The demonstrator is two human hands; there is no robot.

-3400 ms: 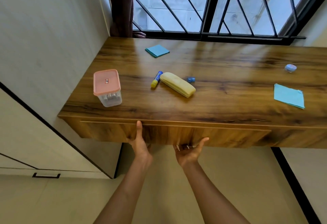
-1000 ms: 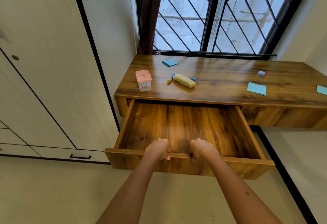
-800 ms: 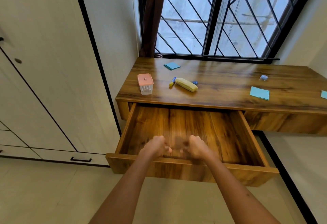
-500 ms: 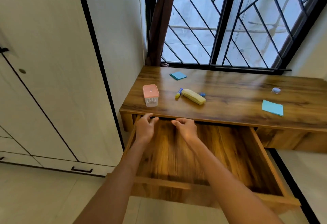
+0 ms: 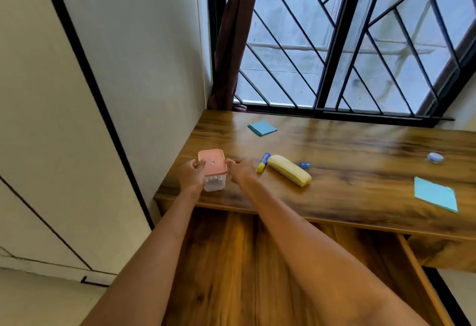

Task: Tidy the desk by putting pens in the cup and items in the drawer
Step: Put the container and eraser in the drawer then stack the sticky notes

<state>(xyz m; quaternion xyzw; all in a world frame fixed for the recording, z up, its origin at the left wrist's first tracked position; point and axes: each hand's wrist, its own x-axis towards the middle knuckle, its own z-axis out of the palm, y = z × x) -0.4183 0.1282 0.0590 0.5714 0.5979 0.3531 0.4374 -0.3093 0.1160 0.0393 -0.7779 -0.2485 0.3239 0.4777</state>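
Your two hands bracket the small clear box with the pink lid (image 5: 212, 169), which stands upright near the front left corner of the worktop (image 5: 347, 197). Your left hand (image 5: 191, 177) is cupped against its left side, fingers touching the lid edge. Your right hand (image 5: 240, 172) sits just beside its right side, fingers curled toward the lid; whether they press it yet, you cannot tell from here. The box sits straight ahead between your palms, its lid's longer side running away from you, so both hands are about equally near. The open drawer (image 5: 231, 261) lies directly below your forearms, toward you. The yellow case (image 5: 289, 173) and marker (image 5: 263, 163) lie just right of your right hand.
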